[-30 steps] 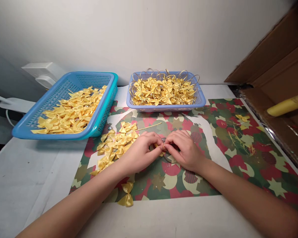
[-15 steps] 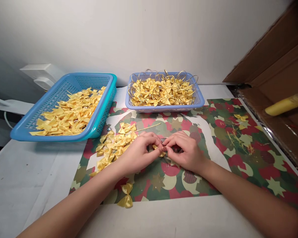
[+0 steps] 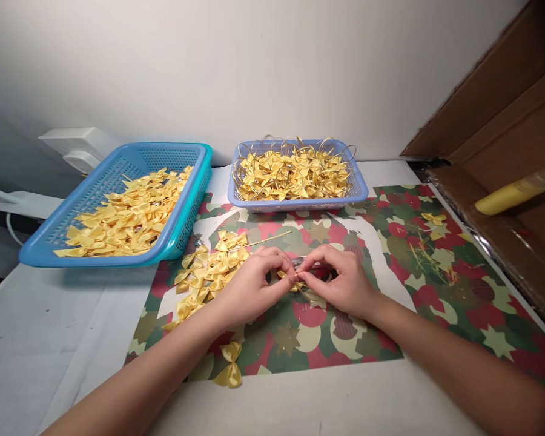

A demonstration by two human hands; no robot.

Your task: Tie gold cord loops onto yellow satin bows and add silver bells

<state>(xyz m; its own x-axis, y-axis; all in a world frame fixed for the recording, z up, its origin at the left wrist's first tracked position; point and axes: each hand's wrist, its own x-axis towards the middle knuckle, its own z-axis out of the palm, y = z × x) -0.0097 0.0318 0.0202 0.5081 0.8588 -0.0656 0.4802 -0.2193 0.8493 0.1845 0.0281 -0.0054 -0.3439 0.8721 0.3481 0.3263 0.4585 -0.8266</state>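
Observation:
My left hand (image 3: 261, 278) is closed, its thumb and finger pinching a thin gold cord (image 3: 298, 274). Close beside it, my right hand (image 3: 338, 278) pinches the same cord, fingertips nearly touching the left ones. A yellow satin bow (image 3: 296, 284) shows just under the fingertips, partly hidden. Behind the fingertips is a small grey metal tool (image 3: 300, 261), its kind hidden by the right hand. Left of my left hand lies a pile of yellow bows (image 3: 211, 272), with a straight gold strip (image 3: 270, 237) sticking out of it. One loose bow (image 3: 230, 364) lies near the front edge of the patterned sheet.
A blue basket (image 3: 40, 248) of yellow bows stands at the left. At the back, a lilac basket (image 3: 300, 207) holds bows with gold loops. Cord scraps (image 3: 436, 257) and a bow (image 3: 434, 219) lie right. A cardboard box (image 3: 495, 121) and yellow roll (image 3: 504, 197) stand beyond.
The right fingertips have shifted slightly along the cord, and more of the grey tool shows. The whole view has moved a little; the bows and baskets stay put.

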